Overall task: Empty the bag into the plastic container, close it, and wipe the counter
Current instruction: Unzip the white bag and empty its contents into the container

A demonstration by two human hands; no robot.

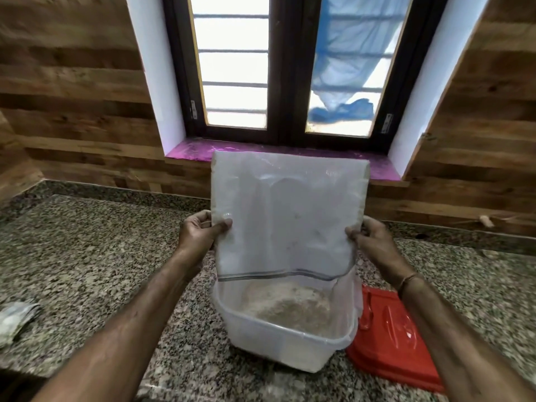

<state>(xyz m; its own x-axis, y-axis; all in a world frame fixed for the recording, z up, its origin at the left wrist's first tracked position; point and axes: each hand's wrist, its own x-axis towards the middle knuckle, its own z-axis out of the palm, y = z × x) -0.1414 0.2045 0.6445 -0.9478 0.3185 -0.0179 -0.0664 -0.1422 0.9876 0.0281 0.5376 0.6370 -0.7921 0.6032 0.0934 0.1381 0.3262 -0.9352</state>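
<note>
Head view: bag [287, 216] held upside down, zip mouth just over the open container [278, 340], which sits on the surface [87, 256] with brownish powder [290, 309] inside. Fingers of left hand [200, 230] pinch bag's left edge, fingers of right hand [374, 242] pinch the right edge. Red lid [388, 338] lies flat just right of container.

Single head-worn camera, wide-angle.
Faces forward and down across the granite counter [87, 256] toward the window [287, 68] in the far wall; close range, bag [287, 213] near the lens mid-frame, straight lines bowing at edges.
</note>
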